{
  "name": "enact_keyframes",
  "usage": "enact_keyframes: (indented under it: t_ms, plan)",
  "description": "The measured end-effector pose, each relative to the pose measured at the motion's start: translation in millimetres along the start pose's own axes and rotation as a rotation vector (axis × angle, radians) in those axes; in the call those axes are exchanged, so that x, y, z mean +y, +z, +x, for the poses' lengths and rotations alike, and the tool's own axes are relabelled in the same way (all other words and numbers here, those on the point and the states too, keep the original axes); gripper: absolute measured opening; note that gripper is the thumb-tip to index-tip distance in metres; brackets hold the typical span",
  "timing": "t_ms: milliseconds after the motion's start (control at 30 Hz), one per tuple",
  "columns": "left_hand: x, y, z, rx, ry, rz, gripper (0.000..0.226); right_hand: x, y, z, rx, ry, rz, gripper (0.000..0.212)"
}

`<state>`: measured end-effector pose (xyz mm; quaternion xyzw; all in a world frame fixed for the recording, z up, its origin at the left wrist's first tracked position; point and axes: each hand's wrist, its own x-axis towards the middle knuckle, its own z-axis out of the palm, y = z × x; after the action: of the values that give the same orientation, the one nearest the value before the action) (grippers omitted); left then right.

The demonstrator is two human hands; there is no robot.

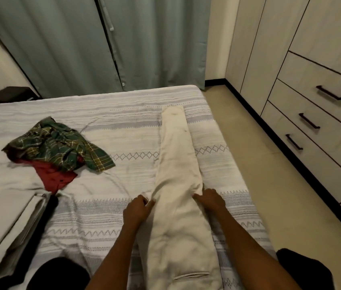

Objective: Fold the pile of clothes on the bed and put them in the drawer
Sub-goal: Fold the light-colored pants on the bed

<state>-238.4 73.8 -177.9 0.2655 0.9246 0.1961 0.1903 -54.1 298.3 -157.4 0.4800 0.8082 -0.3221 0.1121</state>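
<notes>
cream trousers [178, 174] lie lengthwise on the bed [123, 130], left hand [137, 210] and right hand [211, 198] each pinching a side edge, unfolded pile [58, 147] at ten o'clock, drawers [320, 114] at two o'clock.

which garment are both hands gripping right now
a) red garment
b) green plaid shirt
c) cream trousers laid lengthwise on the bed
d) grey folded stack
c: the left hand and right hand pinch opposite edges of the cream trousers, while the plaid shirt lies untouched further left.
</notes>
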Motion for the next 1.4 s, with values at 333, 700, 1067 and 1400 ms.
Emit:
enact_keyframes:
  t_ms: [333,700,1067,1400]
  plan:
    - [-28,14,-74,0.081,-0.147,-0.043,0.052,33,50,-74,0.204,0.004,-0.003,0.066]
    - [-29,9,-95,0.032,-0.318,-0.305,0.062,55,68,-119,0.303,-0.044,0.090,0.044]
    - [-22,11,-123,0.272,-0.328,-0.378,0.038,68,79,-134,0.428,0.009,0.194,0.034]
    - [12,27,-79,0.334,0.508,0.134,0.039,11,90,-78,0.301,-0.632,-0.246,0.071]
